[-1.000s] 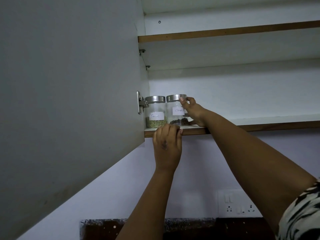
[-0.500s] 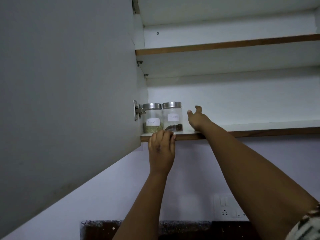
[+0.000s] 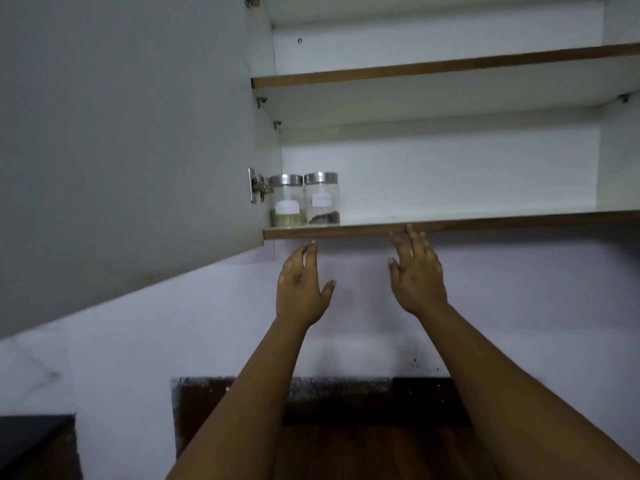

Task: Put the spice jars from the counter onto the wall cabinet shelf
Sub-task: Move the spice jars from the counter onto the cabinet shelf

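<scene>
Two bare forearms rise from the bottom of the view toward the wall cabinet. The left hand (image 3: 302,285) hangs just below the front edge of the lower shelf (image 3: 485,224), fingers spread loosely and holding nothing; its fingertips reach close to the shelf's underside, though contact cannot be judged. The right hand (image 3: 417,276) is likewise empty with fingers splayed, its longest fingertip overlapping the brown shelf edge. Behind the arms runs a pale wall above a dark counter strip. On the shelf, at its far left end beside the door hinge (image 3: 258,186), stand two upright glass spice jars with metal lids, touching or nearly so: the left jar (image 3: 286,201) holds greenish seeds, the right jar (image 3: 322,198) dark pieces. Each bears a white label, unreadable here. The open cabinet door (image 3: 121,133) fills the left side, and an upper shelf (image 3: 450,65) sits above.
</scene>
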`<state>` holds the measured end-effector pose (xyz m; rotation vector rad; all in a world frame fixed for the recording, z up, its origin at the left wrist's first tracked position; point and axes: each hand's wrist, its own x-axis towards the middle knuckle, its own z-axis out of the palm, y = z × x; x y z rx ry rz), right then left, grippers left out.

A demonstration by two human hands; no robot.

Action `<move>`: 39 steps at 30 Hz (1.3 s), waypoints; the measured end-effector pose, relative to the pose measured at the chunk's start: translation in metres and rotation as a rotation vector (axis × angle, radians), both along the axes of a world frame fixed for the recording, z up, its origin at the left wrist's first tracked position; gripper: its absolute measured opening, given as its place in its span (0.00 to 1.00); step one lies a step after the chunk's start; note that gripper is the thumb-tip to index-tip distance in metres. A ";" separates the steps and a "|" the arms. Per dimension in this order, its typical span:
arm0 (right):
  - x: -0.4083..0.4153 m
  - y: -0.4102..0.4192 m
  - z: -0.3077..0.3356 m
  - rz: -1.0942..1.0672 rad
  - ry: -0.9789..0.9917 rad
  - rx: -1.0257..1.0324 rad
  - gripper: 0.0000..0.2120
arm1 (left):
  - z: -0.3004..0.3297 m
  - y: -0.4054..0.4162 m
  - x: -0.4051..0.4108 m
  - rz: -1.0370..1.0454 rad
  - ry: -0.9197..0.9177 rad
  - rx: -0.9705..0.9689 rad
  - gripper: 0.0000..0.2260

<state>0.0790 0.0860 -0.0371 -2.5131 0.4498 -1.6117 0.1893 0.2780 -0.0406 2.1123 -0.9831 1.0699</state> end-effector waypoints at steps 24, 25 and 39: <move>-0.182 0.092 -0.406 0.075 1.110 0.368 0.44 | -0.403 0.059 -0.210 -0.026 0.895 0.392 0.37; -0.182 0.092 -0.411 0.079 1.145 0.404 0.44 | -0.409 0.057 -0.214 -0.035 0.906 0.400 0.37; -0.176 0.071 -0.320 0.446 0.880 0.829 0.37 | -0.393 0.052 -0.217 -0.519 2.367 -0.875 0.34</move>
